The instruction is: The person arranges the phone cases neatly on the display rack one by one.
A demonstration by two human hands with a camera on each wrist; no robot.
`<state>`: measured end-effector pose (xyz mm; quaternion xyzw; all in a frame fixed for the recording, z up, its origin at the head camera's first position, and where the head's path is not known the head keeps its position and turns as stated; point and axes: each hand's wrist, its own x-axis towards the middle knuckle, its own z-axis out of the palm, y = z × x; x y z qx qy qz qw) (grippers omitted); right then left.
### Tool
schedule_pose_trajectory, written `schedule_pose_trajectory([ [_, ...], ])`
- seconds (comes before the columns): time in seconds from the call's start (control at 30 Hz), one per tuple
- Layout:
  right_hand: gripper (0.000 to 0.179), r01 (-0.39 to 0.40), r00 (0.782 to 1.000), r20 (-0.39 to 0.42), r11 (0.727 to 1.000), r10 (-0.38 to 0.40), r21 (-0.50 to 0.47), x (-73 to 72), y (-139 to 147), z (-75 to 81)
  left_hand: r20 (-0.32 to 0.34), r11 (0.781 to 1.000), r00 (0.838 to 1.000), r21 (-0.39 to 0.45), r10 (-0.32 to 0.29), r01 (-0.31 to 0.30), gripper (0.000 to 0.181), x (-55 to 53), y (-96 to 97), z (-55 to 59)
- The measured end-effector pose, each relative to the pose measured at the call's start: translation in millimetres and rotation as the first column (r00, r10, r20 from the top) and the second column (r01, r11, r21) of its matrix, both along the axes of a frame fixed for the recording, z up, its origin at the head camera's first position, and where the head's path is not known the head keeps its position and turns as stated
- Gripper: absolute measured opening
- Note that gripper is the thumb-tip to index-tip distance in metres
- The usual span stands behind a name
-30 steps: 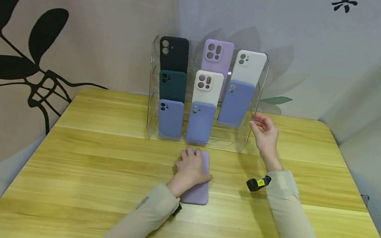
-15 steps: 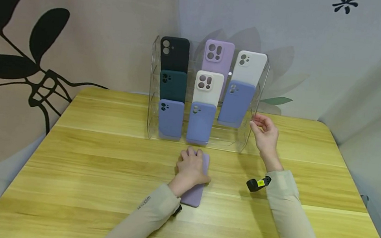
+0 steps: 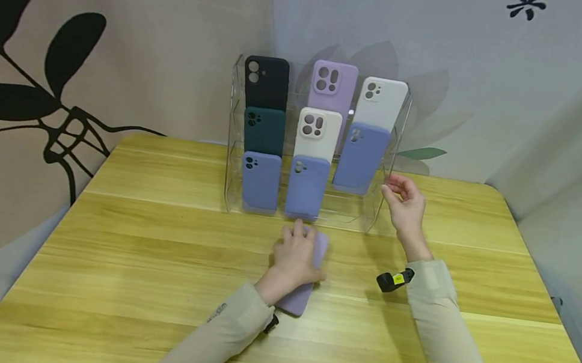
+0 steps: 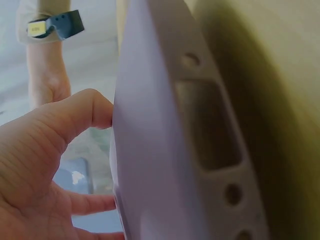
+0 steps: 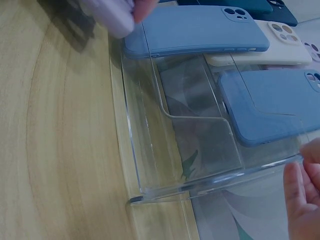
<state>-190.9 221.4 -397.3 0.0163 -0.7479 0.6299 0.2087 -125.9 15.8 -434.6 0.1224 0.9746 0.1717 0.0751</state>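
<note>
A lavender phone case (image 3: 300,296) is under my left hand (image 3: 291,264), in front of the rack. My thumb and spread fingers grip it, and the left wrist view shows the case (image 4: 150,130) close up, its end with port holes toward the camera. A shadow apart from it in the right wrist view suggests it is held off the table. My right hand (image 3: 406,209) pinches the right side edge of a clear acrylic display rack (image 3: 343,219); thumb and fingers meet at that edge in the right wrist view.
The tiered rack bears several phone cases: black (image 3: 267,85), dark green (image 3: 264,133), purple (image 3: 332,99), two white, and three blue, one (image 3: 260,184) at lower left. Its lower right tier shows no case. The wooden table (image 3: 147,285) ends against a wall behind.
The lavender case has tilted, its far end swinging right and its near end left. My left hand shifted slightly with it. My right hand stays on the rack.
</note>
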Motion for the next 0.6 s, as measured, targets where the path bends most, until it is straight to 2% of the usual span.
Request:
schedule_pose_trajectory([
  [0.2,0.028,-0.007,1.0,-0.013,1.0,0.007,-0.003,0.1,1,-0.8,-0.045,0.997,0.998,0.072,-0.031,0.034,0.096,6.1,2.2,9.8],
  [0.37,0.028,-0.004,1.0,-0.014,1.0,0.004,0.002,0.4,1,-0.4,-0.11,0.993,0.993,0.1,-0.049,0.06,0.097,10.1,4.4,18.4],
  [0.6,0.029,-0.017,1.0,-0.014,1.0,0.017,-0.015,0.4,0,-0.1,-0.207,0.988,0.976,0.122,-0.071,0.098,0.09,5.6,11.8,31.1],
])
